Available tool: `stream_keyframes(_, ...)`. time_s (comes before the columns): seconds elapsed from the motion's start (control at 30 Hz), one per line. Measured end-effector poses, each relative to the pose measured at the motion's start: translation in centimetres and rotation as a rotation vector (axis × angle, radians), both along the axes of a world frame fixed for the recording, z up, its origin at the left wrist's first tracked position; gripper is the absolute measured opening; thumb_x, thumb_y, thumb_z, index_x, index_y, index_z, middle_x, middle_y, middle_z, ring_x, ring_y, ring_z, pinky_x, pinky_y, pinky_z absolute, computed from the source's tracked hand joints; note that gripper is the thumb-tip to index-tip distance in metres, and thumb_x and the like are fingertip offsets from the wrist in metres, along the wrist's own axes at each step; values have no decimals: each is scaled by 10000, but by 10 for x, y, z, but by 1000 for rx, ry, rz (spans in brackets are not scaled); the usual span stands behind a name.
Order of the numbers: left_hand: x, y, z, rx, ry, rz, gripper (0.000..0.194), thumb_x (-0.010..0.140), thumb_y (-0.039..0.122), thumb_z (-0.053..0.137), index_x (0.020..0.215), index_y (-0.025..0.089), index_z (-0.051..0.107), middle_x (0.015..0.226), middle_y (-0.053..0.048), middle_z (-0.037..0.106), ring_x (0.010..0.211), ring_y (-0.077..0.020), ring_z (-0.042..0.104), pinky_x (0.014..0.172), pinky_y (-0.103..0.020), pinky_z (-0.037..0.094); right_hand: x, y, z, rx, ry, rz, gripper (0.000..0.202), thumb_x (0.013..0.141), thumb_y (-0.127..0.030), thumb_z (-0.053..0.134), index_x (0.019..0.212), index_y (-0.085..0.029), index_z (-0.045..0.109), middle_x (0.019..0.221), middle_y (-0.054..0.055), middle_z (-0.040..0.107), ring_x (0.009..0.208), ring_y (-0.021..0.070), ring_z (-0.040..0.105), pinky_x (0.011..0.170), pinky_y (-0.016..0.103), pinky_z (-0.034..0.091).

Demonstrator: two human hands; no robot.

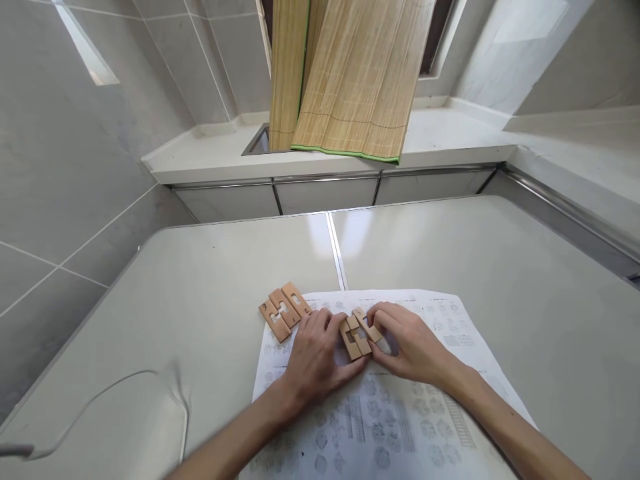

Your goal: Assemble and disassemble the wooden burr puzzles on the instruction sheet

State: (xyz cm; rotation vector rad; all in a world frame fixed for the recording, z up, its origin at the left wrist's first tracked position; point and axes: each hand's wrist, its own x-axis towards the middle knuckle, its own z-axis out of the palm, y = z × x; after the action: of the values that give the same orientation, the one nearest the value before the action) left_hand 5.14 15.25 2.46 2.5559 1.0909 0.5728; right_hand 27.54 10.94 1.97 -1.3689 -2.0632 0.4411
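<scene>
Two hands hold notched wooden puzzle blocks near the top of a big paper sheet.
The table reaches well past the hands on both sides, and its far edge is well apart from them. The left hand grips the little bunch, with its thumb along the near edge; I cannot tell the exact count there. The right hand pinches one long wooden block at the bunch's right side. Three more blocks lie side by side past the left hand, partly over the paper's corner. They are flat, brown wood with cut-out gaps and small dark marks. The one sheet is white, thin and full of grey pictures. One thin cable bends at the left.
</scene>
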Motion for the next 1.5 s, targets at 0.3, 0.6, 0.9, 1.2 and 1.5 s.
stream_keyframes(0.3,-1,1,3,1,3,-12,488,844,473,805,1192,209,588,1021,-80,636,937,-311,634,832,-470,542,1,0,1,-60,-31,42,273,776,-83,592,898,-259,423,913,32,625,789,224,564,679,360,465)
stream_keyframes(0.6,-2,1,3,17,5,-3,539,825,434,823,1244,205,574,1029,-87,653,929,-315,642,817,-464,553,0,4,3,-163,67,14,315,734,-70,613,858,-256,392,854,-9,582,744,191,508,664,327,433)
stream_keyframes(0.9,-5,-4,-2,-34,-7,18,503,859,491,792,1200,177,596,1027,-104,675,933,-325,640,832,-485,545,-1,-1,5,-200,110,92,629,765,-87,638,1347,-284,501,1055,37,651,940,250,609,841,413,515)
stream_keyframes(1.2,-3,-5,-7,-22,-41,31,613,831,567,805,1249,163,609,1007,-92,721,911,-311,652,841,-490,522,2,-3,1,-159,120,122,487,938,-209,584,1413,-276,497,993,54,642,887,255,614,807,420,528)
stream_keyframes(1.5,0,-4,-1,24,-113,19,688,787,559,841,1345,221,624,761,-21,764,675,-256,722,810,-445,521,2,-3,0,-135,163,95,459,932,-168,579,1374,-278,526,904,21,649,789,215,613,769,391,520)
